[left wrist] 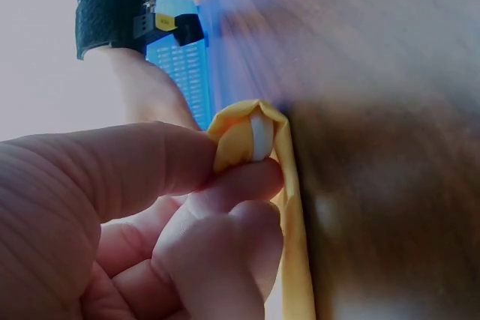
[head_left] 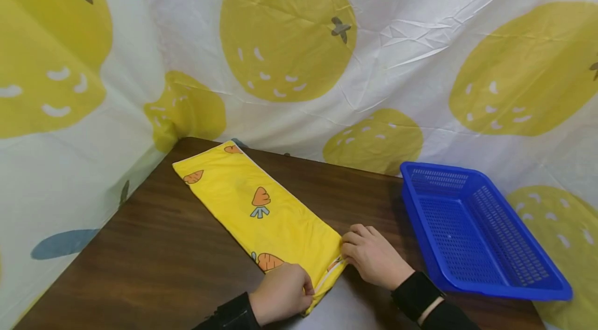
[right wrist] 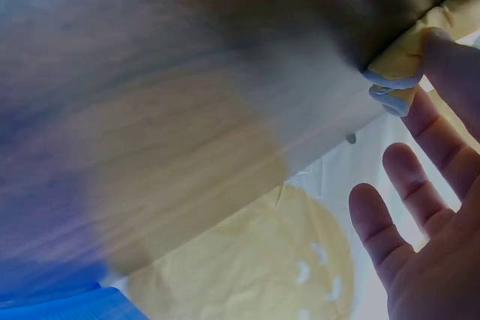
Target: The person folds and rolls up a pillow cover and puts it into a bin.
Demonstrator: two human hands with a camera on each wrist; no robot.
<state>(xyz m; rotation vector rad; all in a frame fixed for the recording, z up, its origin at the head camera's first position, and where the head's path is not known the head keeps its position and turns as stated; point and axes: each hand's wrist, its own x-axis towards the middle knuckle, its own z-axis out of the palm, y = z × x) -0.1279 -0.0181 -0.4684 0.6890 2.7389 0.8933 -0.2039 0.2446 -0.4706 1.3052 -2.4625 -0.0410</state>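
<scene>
Left grip (head_left: pixel 284 292) and right grip (head_left: pixel 374 257) pinch the near end of the yellow cloth (head_left: pixel 287 223).
It is already a long strip; this end seems partly turned, while the rest lies flat toward the counter's (head_left: pixel 154 247) far left corner, not yet folded over.

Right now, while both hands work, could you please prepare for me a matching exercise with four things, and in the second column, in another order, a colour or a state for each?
Things
1. Basket
2. Left hand
3. Cloth
4. Right hand

Colours and states
A. Yellow, printed with carrots
B. Pinches at the side nearer to the blue container
C. Blue, with perforated walls
D. Pinches at the side farther from the blue container

Right pairs: 1-C, 2-D, 3-A, 4-B
</scene>
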